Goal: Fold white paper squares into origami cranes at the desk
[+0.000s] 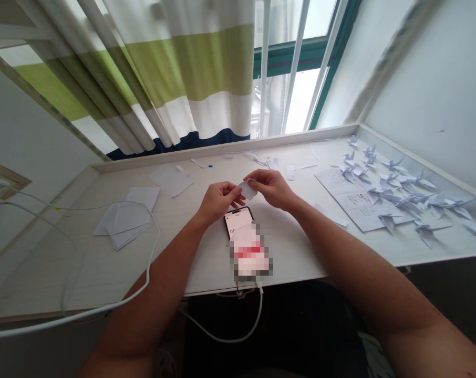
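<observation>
Live from the head camera: I've got the left grip [218, 202] and the right grip [272, 189] raised over the table [301, 247], both clenched on a small piece of white paper [248, 189]. The left pinches its left end, the right its upper edge, and the two grips nearly meet at the paper. Its long axis slants across my view, upper left to lower right, with the narrower end pointing right, toward the right grip's wrist.

The paper hangs just above the top edge of a smartphone [238, 218] lying flat on the table, screen up, though most of that screen is blurred out. A white charging cable [257, 320] drops from the phone's near end over the table edge. Off to the left sits a loose pile of white paper squares [123, 223] — and to the right, a printed sheet [350, 197] with folded paper cranes [393, 164] on and around it.
</observation>
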A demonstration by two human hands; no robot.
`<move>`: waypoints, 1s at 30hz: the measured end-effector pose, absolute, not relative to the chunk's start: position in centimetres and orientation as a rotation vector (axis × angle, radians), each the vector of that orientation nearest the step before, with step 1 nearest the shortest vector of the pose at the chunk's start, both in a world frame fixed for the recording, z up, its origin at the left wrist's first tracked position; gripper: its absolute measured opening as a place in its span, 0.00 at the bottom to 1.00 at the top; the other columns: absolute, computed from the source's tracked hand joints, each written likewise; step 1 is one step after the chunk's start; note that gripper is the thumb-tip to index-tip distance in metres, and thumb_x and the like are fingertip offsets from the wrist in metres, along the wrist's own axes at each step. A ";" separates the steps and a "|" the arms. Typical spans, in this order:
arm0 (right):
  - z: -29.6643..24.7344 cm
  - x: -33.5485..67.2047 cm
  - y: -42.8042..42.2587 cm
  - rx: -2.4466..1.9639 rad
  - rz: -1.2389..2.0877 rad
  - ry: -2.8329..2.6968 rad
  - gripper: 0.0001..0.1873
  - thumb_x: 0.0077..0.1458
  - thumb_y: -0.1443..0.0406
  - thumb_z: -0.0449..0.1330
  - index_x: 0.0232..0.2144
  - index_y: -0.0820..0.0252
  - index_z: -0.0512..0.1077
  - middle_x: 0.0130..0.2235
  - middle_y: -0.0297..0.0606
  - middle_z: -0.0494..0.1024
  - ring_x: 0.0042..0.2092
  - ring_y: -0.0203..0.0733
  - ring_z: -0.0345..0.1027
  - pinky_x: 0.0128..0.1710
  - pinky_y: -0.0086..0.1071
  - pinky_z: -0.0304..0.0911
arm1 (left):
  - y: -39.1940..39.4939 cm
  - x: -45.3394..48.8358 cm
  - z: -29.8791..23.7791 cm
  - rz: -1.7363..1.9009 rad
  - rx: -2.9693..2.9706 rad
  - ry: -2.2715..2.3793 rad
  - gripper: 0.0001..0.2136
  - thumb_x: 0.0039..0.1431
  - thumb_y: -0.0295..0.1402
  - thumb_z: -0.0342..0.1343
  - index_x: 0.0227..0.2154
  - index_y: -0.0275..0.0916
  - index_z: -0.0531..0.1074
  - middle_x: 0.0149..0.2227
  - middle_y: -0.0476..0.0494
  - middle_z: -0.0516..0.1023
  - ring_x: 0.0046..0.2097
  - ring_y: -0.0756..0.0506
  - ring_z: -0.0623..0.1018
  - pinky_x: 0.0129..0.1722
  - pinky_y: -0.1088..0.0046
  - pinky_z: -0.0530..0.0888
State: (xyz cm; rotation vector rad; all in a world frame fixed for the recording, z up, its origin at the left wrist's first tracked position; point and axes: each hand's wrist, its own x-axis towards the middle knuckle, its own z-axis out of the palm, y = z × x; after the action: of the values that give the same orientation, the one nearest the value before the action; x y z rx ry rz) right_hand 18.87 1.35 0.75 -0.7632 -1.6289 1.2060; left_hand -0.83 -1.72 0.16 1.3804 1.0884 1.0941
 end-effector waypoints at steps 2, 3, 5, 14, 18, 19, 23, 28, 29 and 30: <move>0.8 19.0 1.4 -0.779 1.200 -1.647 0.06 0.54 0.63 0.65 0.33 0.59 0.80 0.31 0.36 0.81 0.33 0.40 0.73 0.35 0.36 0.70 | -1.8 -0.9 0.3 1.066 1.333 1.094 0.23 0.50 0.52 0.73 0.32 0.34 0.78 0.30 0.36 0.85 0.31 0.42 0.85 0.29 0.69 0.78; 0.9 19.0 1.4 -0.792 1.187 -1.653 0.06 0.53 0.64 0.64 0.32 0.59 0.81 0.30 0.35 0.81 0.32 0.39 0.72 0.35 0.36 0.70 | -1.8 -1.0 0.4 1.051 1.309 1.086 0.23 0.50 0.51 0.73 0.32 0.33 0.78 0.30 0.36 0.85 0.31 0.42 0.85 0.29 0.69 0.79; 0.9 19.0 1.4 -0.806 1.162 -1.653 0.07 0.52 0.66 0.62 0.30 0.59 0.81 0.29 0.35 0.80 0.32 0.38 0.72 0.35 0.35 0.69 | -1.8 -1.1 0.6 1.031 1.263 1.050 0.23 0.49 0.50 0.74 0.33 0.33 0.79 0.30 0.36 0.85 0.32 0.42 0.85 0.31 0.69 0.80; 1.0 18.4 1.1 -0.753 1.115 -1.595 0.06 0.51 0.66 0.59 0.28 0.58 0.77 0.27 0.32 0.76 0.28 0.35 0.65 0.29 0.32 0.65 | -2.1 -1.1 1.1 0.977 1.113 0.931 0.25 0.56 0.54 0.68 0.36 0.32 0.80 0.39 0.31 0.86 0.32 0.45 0.85 0.29 0.73 0.77; 1.0 18.5 0.9 -0.739 1.105 -1.647 0.06 0.55 0.66 0.59 0.29 0.58 0.76 0.27 0.31 0.73 0.28 0.35 0.62 0.29 0.32 0.60 | -2.3 -1.3 1.3 0.882 1.147 0.910 0.24 0.57 0.52 0.69 0.38 0.32 0.81 0.41 0.30 0.86 0.33 0.44 0.85 0.30 0.72 0.77; 1.0 18.6 0.8 -0.724 1.119 -1.654 0.05 0.55 0.65 0.59 0.30 0.58 0.76 0.27 0.31 0.73 0.29 0.35 0.62 0.29 0.32 0.60 | -2.3 -1.4 1.3 0.877 1.156 0.903 0.23 0.56 0.51 0.70 0.38 0.32 0.81 0.40 0.30 0.86 0.33 0.44 0.85 0.30 0.72 0.78; 1.0 18.6 0.8 -0.645 1.221 -1.625 0.05 0.56 0.63 0.64 0.35 0.58 0.75 0.31 0.33 0.76 0.31 0.36 0.67 0.31 0.33 0.62 | -2.3 -1.6 1.2 0.882 1.176 0.902 0.20 0.53 0.47 0.73 0.37 0.33 0.81 0.37 0.32 0.86 0.33 0.44 0.85 0.31 0.71 0.78; 0.8 18.6 1.0 -0.677 1.309 -1.512 0.20 0.54 0.57 0.69 0.46 0.56 0.71 0.33 0.32 0.78 0.32 0.37 0.70 0.32 0.33 0.65 | -2.2 -1.2 1.1 0.948 1.212 0.934 0.20 0.53 0.47 0.73 0.34 0.33 0.81 0.35 0.35 0.86 0.31 0.47 0.83 0.31 0.71 0.78; 0.7 18.6 1.1 -0.687 1.301 -1.502 0.21 0.54 0.56 0.70 0.46 0.56 0.70 0.33 0.32 0.78 0.32 0.37 0.70 0.32 0.33 0.65 | -2.2 -1.1 1.1 0.971 1.225 0.947 0.20 0.53 0.47 0.73 0.33 0.33 0.81 0.35 0.35 0.86 0.30 0.47 0.82 0.31 0.71 0.78; 0.6 18.6 1.2 -0.697 1.290 -1.492 0.22 0.55 0.55 0.70 0.46 0.56 0.69 0.32 0.31 0.77 0.32 0.37 0.70 0.33 0.33 0.65 | -2.2 -1.0 1.0 0.999 1.241 0.962 0.20 0.53 0.48 0.73 0.34 0.33 0.81 0.34 0.35 0.86 0.30 0.47 0.82 0.31 0.70 0.78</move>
State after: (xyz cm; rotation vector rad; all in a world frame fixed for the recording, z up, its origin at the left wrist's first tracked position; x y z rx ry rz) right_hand 18.61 1.16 0.62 -0.6973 -1.4920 1.2901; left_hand -1.01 -2.19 1.04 1.2413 0.9625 0.9994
